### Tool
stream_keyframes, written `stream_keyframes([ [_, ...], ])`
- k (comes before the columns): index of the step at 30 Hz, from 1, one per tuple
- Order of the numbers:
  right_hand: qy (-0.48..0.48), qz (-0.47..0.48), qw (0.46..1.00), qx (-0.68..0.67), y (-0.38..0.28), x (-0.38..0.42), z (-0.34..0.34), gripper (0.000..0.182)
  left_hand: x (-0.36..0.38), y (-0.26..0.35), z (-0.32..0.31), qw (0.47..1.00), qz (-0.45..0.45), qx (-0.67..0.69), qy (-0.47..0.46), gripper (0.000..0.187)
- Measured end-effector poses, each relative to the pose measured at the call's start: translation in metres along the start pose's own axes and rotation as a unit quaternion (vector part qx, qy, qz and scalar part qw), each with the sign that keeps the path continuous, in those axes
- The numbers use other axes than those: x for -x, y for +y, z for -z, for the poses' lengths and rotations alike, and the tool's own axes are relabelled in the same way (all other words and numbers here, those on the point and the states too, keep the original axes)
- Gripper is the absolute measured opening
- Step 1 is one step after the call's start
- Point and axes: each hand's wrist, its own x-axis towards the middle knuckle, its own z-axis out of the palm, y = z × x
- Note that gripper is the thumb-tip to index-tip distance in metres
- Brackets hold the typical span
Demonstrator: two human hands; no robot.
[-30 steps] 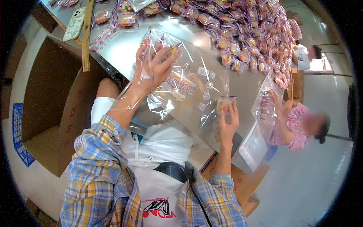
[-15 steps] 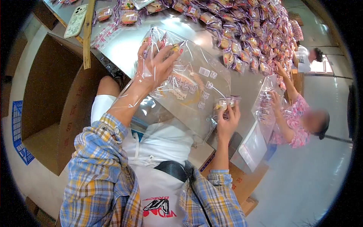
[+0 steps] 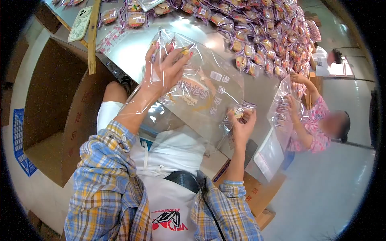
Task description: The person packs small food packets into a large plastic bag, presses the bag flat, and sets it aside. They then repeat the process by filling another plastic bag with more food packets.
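My left hand is inside a large clear printed plastic bag, whose film covers the wrist and part of the forearm. Its fingers curl over small wrapped snack packets at the far end of the bag. Between the thumb and fingers of my right hand is another wrapped snack packet, at the right side of the bag. The bag stretches between both hands, over the metal table's edge and my lap.
A big heap of wrapped snacks covers the far right of the metal table. At left are a phone, a wooden strip and an open cardboard box. A co-worker handles another clear bag beside flat bags.
My right hand has turned slightly, and its snack packet is tilted differently. My left hand stays nearly still in the bag. The co-worker's upper hand has shifted slightly.
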Motion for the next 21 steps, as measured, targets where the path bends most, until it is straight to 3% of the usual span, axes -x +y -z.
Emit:
stream_keyframes([
  [4, 0.033, 0.025, 0.999, 0.033, -0.002, 0.002, 0.003, 0.098, 0.000, -0.002, 0.000, 1.000, 0.003, 0.008, 0.005, 0.050],
  [8, 0.019, 0.029, 0.997, 0.073, 0.002, 0.003, 0.012, 0.091, -0.002, 0.001, 0.005, 1.000, 0.000, 0.008, 0.016, 0.045],
  [11, 0.009, 0.006, 1.000, 0.017, 0.000, 0.002, 0.015, 0.083, -0.002, 0.002, 0.006, 1.000, 0.000, 0.006, 0.016, 0.045],
  [14, -0.052, -0.060, 0.993, 0.084, 0.000, -0.003, 0.022, 0.078, -0.002, 0.001, 0.006, 1.000, -0.003, 0.010, 0.016, 0.046],
  [17, -0.056, -0.034, 0.992, 0.110, 0.006, -0.006, 0.026, 0.071, 0.000, -0.001, 0.003, 1.000, -0.003, 0.014, 0.001, 0.050],
  [21, -0.083, -0.062, 0.987, -0.122, 0.024, -0.015, 0.033, 0.058, -0.002, 0.002, 0.007, 1.000, -0.001, 0.011, 0.012, 0.047],
])
